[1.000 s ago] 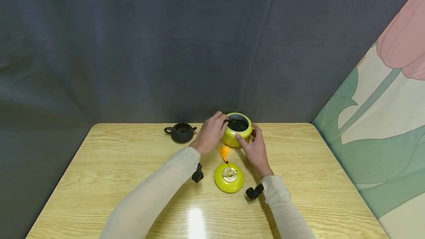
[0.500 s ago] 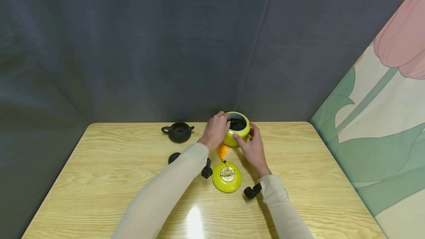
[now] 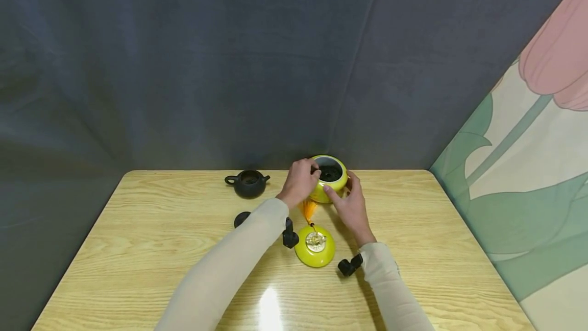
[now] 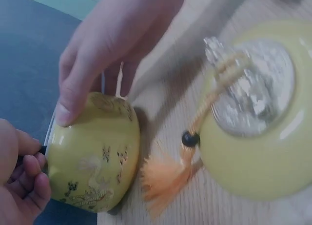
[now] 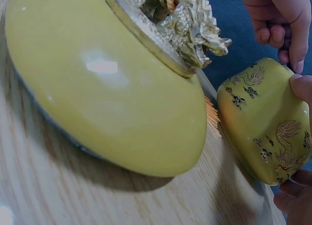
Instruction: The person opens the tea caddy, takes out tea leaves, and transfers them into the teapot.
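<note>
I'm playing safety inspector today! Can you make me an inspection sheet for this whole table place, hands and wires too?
Surface: wooden table, with a light glare near the front
Job's things: yellow dragon jar, open, dark inside; its yellow lid lies apart, with an orange tassel; black teapot, uncovered
Clutter: round black piece, partly hidden by the left sleeve; maybe the teapot's cover
Left hand: pinches a small black object at the jar's rim
Right hand: holds the jar's side
Cables: nothing seen
Surroundings: dark curtain behind, flower-patterned wall covering at right
</note>
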### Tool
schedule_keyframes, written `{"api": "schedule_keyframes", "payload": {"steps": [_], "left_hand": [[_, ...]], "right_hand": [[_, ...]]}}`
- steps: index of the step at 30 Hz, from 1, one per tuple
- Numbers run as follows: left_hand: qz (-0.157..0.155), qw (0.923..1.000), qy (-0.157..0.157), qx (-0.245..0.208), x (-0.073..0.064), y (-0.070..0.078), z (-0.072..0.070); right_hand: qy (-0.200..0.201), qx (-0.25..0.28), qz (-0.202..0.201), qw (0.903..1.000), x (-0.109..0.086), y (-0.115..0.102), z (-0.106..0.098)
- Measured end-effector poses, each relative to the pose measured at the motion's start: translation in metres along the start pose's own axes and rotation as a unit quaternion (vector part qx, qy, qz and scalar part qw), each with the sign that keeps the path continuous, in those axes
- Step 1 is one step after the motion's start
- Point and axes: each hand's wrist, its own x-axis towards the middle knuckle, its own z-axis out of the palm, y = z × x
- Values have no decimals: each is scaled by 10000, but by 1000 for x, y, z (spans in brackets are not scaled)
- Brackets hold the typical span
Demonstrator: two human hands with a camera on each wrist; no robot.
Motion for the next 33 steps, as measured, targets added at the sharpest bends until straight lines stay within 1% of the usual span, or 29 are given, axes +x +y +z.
{"api": "schedule_keyframes", "payload": {"steps": [5, 8, 12, 17, 20, 26, 30, 33], "left_hand": [[-286, 9990, 47, -353, -1, 0, -2], [-481, 9968, 73, -639, -1, -1, -3], [-666, 9917, 120, -1095, -2, -3, -6], [-900, 9852, 148, -1454, -2, -7, -8], [-958, 9836, 229, -1509, -3, -9, -11], [-1038, 9834, 499, -1401, -1, -11, -21], [-1114, 9823, 587, -1390, 0, -14, -26], [-1153, 9810, 594, -1445, -1, -16, -31]], "right_hand": [[-5, -36, 80, 10000, -1, 0, 0], [-24, -28, 77, 10000, 0, 1, 1], [-60, -18, 37, 10000, 0, 2, 1], [-70, -64, 51, 9999, 1, 2, 0], [-67, -115, 57, 9999, 2, 2, 0], [-37, -116, 51, 9999, 1, 1, 0], [-23, -84, 30, 10000, 1, 0, 0], [-49, -66, 16, 10000, 1, 0, 0]]}}
